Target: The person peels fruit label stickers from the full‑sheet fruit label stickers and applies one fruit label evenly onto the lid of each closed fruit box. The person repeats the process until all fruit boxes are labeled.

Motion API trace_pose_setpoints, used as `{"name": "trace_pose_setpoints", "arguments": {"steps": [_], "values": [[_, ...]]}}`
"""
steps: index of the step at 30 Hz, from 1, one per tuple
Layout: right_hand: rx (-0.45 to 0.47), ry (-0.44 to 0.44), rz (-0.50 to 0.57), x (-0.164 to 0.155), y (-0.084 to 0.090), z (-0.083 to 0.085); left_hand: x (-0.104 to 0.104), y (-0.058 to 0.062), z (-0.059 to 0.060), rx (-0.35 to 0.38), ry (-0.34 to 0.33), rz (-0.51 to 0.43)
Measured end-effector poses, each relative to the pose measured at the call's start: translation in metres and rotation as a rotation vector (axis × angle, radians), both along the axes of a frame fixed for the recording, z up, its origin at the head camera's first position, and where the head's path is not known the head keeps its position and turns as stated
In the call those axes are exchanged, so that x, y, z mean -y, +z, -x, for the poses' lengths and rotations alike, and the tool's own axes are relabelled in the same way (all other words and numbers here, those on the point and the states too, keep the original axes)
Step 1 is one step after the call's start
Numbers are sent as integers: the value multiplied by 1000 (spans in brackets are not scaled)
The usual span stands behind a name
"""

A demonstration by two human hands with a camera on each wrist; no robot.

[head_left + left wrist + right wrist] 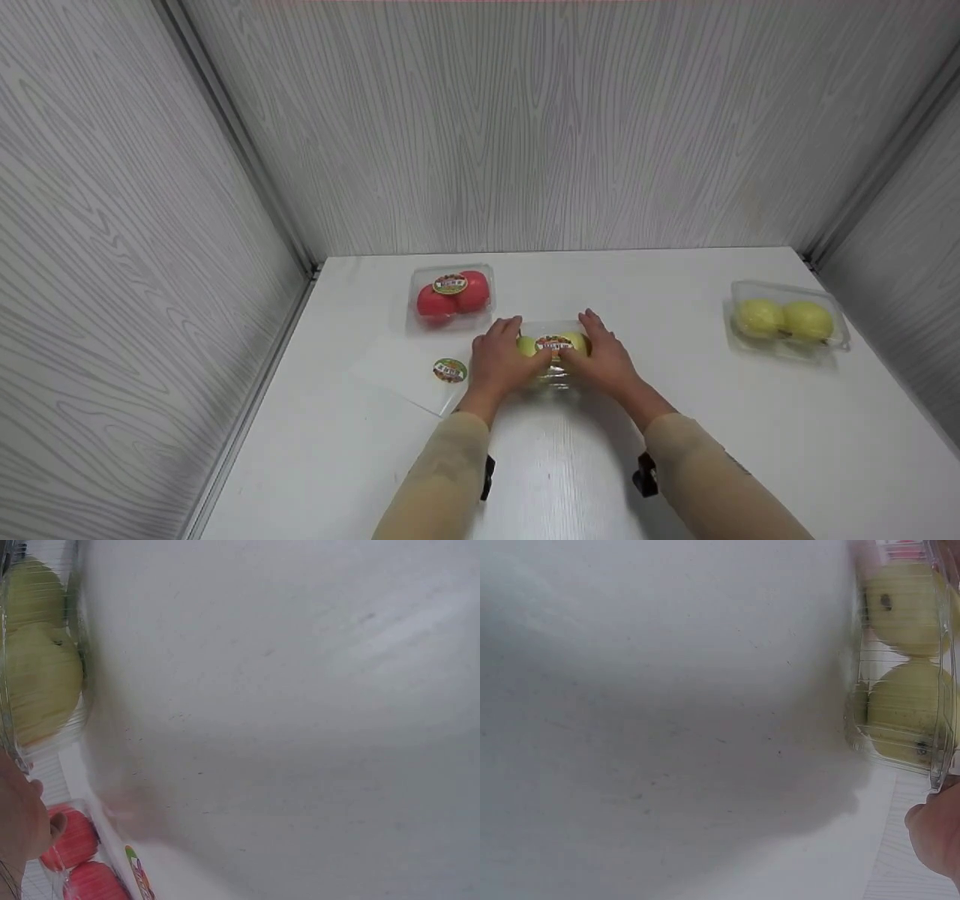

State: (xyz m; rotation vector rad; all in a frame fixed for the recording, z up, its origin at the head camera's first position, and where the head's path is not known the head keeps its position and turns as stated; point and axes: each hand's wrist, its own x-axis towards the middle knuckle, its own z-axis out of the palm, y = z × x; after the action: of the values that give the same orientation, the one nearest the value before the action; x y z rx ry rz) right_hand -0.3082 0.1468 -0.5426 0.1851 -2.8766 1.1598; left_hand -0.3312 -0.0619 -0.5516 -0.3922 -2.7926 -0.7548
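Observation:
A clear plastic box of yellow-green fruit (pixel 555 346) with a round sticker on its lid sits at the middle of the white table (pixel 675 450). My left hand (pixel 501 361) grips its left end and my right hand (pixel 604 357) grips its right end, fingers curled over the lid. The left wrist view shows the same box (pixel 41 660) close up beside a bit of my left hand (pixel 22 825). In the right wrist view the box (pixel 904 660) shows its two fruits, with part of my right hand (pixel 937 836) below it.
A clear box of red fruit (pixel 451 295) stands behind and left of my hands, also in the left wrist view as the red fruit (pixel 75 855). A flat clear lid with a sticker (pixel 420 369) lies left. Another box of yellow fruit (pixel 786 322) sits far right. Grey panel walls enclose the table.

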Motion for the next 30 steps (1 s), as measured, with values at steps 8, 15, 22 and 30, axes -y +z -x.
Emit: {"name": "trace_pose_setpoints", "arguments": {"steps": [8,15,22,30], "values": [[-5,1,-1,0,-1,0,-1,0,-1,-2,6,24],[2,-2,12,-1,0,-1,-1,2,-2,-11,10,10],[8,-3,21,-1,0,0,-2,1,-1,-27,15,-11],[19,-13,26,1,2,0,-2,-2,1,-38,13,-19]]}}
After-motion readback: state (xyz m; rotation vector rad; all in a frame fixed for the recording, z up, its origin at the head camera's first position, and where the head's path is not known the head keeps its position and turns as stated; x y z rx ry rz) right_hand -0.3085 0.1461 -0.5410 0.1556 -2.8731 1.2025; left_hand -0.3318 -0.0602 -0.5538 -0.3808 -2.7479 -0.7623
